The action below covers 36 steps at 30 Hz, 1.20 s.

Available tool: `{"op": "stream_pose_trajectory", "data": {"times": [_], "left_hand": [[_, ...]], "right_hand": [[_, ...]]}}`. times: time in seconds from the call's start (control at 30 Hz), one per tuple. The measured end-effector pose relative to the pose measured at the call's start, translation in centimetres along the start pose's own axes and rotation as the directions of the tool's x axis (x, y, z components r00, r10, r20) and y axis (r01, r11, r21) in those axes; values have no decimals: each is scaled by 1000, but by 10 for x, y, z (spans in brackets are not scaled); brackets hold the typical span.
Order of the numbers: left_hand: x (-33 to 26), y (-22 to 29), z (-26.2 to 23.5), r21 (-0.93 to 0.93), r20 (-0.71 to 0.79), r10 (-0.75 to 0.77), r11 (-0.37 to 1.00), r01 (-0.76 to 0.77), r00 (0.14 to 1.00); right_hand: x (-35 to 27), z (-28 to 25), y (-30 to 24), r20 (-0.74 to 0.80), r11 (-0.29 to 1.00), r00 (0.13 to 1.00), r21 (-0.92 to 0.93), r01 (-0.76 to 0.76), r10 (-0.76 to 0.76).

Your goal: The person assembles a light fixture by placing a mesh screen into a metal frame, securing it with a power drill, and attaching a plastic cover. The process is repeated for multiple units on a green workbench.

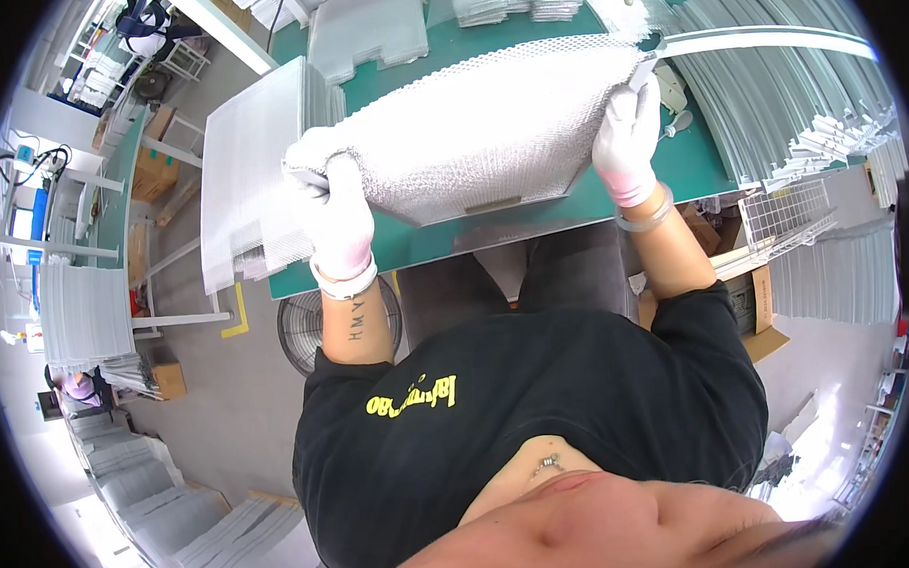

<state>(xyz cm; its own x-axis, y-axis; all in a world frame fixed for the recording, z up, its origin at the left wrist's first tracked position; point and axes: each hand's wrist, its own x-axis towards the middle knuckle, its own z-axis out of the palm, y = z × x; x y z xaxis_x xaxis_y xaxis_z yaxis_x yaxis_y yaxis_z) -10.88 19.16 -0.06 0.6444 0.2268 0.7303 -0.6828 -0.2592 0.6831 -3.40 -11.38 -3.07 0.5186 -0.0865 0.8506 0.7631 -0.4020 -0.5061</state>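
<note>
Both my hands wear white gloves and hold a large silvery mesh filter panel [484,123] tilted above the green table [443,239]. My left hand [334,210] grips the panel's left edge. At the panel's upper right corner my right hand [628,138] clasps it, where a long white strip [766,41] meets the corner. A small grey tab shows at the panel's lower edge.
Stacks of similar white mesh panels [245,161] lie left on the table, more at the back [365,27]. Bundles of long metal strips [779,102] fill the right side. A floor fan [306,334] stands under the table; cardboard boxes [750,299] sit at right.
</note>
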Motion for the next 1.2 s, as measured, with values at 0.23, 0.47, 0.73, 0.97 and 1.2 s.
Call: {"op": "stream_pose_trajectory", "data": {"times": [0.23,0.47,0.73,0.97,1.2], "left_hand": [[-2,12,6,-30,10,37,999,-37,999],[-4,12,8,-109,-20,53,993,-55,998],[-12,20,8,-212,-61,47,975,-59,997],[-12,16,8,-254,-61,95,961,-108,994],[-18,19,16,-212,-80,132,966,-146,988]], "right_hand": [[8,8,-25,-44,781,897,513,-357,439],[13,-4,-28,46,647,861,641,-414,506],[4,-23,-16,209,587,893,690,-424,398],[29,-30,-29,262,716,954,638,-284,145],[18,-8,-52,-120,713,859,622,-325,497]]}}
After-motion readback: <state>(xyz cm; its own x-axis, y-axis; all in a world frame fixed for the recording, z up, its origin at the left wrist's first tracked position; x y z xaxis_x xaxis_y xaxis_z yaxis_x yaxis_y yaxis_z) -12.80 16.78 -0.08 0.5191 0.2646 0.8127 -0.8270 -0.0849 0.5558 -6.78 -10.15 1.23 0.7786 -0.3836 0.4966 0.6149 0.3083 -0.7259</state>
